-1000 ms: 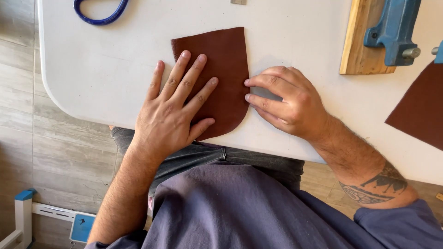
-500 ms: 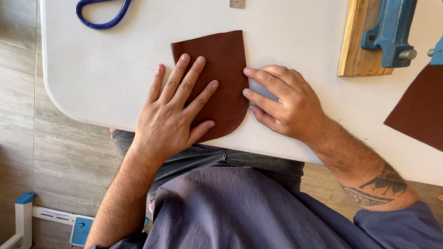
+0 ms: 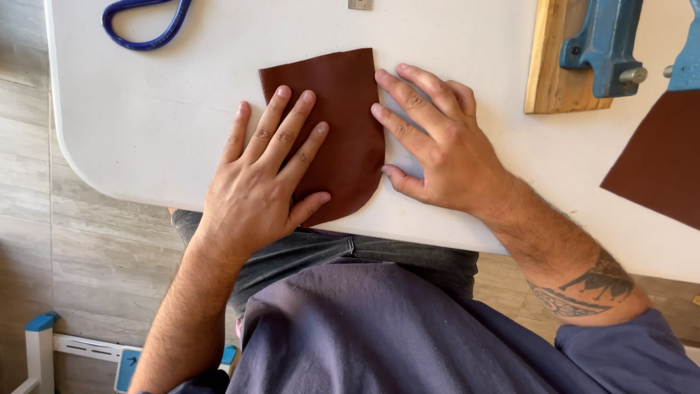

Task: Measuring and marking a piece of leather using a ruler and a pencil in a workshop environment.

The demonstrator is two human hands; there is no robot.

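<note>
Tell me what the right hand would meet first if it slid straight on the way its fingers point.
Probably the brown leather piece: the right hand points up-left, fingertips already at its right edge.

A leather piece (image 3: 335, 124) lies flat on the counter (image 3: 160, 109), close to the near edge, its rounded end toward the person. The left hand (image 3: 262, 179) rests spread on its left half, fingers pointing away from the body. The right hand (image 3: 437, 142) lies on the counter just right of the piece, fingertips (image 3: 379, 111) touching its right edge. Behind and to the left, at the far edge, lies a looped handle (image 3: 142, 25). To the far right sits a wooden block (image 3: 547, 73) with a vise (image 3: 601, 44) on it, and right of that, nearer, a second leather sheet (image 3: 656, 160).
</note>
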